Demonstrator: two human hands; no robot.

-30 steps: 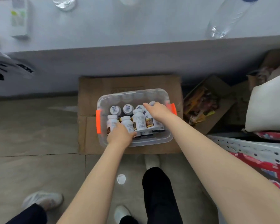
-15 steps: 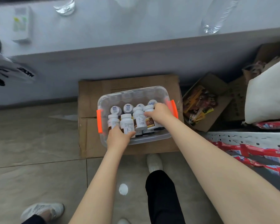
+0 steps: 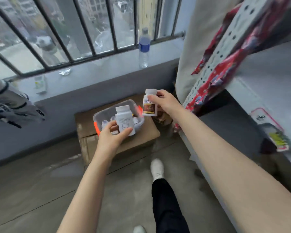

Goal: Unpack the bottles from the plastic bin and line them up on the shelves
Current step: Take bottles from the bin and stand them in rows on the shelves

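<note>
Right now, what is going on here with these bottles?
A person is unpacking bottles from a clear plastic bin that sits on a cardboard box. The left hand holds one white bottle over the bin. The right hand holds a second bottle, raised near the shelf. The other bottles lie in the bin.

left bottle (image 3: 124, 120), right bottle (image 3: 149, 103): white plastic, smooth, slight sheen. bin (image 3: 100, 115): clear glossy plastic; latch (image 3: 96, 127) orange plastic. cardboard box (image 3: 146, 132): matt brown. floor (image 3: 40, 182): smooth tile, dull sheen. shelf upright (image 3: 213, 56): perforated painted metal, matt. window bars (image 3: 87, 34): dark metal.
</note>
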